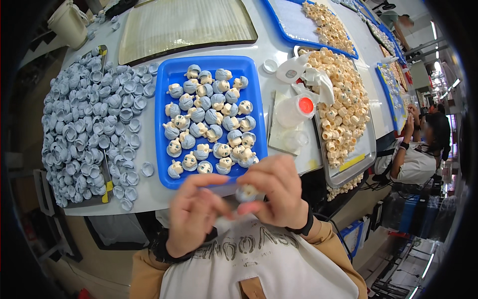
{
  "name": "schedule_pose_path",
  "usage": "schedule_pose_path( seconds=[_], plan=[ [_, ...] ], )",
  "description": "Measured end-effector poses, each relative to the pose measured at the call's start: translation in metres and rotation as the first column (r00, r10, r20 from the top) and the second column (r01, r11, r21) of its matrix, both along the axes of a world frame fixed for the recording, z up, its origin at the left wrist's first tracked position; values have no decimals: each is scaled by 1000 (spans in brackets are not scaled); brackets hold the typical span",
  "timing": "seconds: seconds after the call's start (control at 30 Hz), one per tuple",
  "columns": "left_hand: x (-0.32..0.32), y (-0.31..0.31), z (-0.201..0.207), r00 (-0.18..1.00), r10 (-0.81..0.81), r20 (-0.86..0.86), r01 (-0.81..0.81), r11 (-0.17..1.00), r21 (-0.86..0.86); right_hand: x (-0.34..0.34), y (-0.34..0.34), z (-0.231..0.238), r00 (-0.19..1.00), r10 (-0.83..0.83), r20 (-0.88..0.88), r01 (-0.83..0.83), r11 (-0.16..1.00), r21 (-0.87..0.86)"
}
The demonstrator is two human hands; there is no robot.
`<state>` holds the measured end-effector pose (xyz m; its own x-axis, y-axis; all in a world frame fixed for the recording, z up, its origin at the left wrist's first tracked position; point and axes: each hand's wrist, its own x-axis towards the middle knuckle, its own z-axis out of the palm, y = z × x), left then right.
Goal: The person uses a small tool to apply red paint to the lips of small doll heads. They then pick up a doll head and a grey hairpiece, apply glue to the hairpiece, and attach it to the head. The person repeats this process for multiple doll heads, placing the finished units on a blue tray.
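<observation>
In front of my chest, my right hand (277, 192) pinches a small doll head (247, 193) with pale blue hair between thumb and fingers. My left hand (196, 209) is just beside it, smeared by motion, its index finger and thumb apart with nothing visible between them. Beyond both hands lies a blue tray (162, 124) with rows of doll heads (214, 117), each with blue hair on a cream face piece. To the left a big heap of hollow blue hair shells (89, 124) covers the table. On the right are piled cream face pieces (343, 109).
Near the cream pile stand a white bottle (293, 69), a jar with a red-orange opening (294, 110) and crumpled tissue (318, 82). A large shallow tray (189, 27) lies at the back. Another person (416, 149) works at the far right. A bucket (68, 25) stands far left.
</observation>
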<state>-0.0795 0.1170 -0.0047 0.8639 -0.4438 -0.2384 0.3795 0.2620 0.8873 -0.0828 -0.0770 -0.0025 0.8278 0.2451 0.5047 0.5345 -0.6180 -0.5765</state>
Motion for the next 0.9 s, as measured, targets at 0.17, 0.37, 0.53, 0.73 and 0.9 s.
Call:
schedule_pose_path(
  seconds=[0.17, 0.37, 0.53, 0.73, 0.9],
  plan=[
    [10, 6, 5, 929, 202, -311, -333, 822, -461, 18, 10, -7, 989, -140, 53, 146, 980, -136],
    [8, 6, -4, 879, 260, -399, -442, 757, -481, 17, 16, 6, 961, -257, -105, 220, 936, -276],
    [-5, 11, -15, 993, 67, -96, -99, 922, -375, -16, -76, 30, 868, -493, -53, 478, 860, -177],
    [2, 2, -9, 992, -122, 42, 129, 945, -302, -58, -202, 1, 498, -826, -262, 636, 554, -537],
    [7, 0, 5, 957, -289, -22, 285, 953, -105, -46, -204, -12, 538, -788, -299, 674, 616, -408]
  ],
)
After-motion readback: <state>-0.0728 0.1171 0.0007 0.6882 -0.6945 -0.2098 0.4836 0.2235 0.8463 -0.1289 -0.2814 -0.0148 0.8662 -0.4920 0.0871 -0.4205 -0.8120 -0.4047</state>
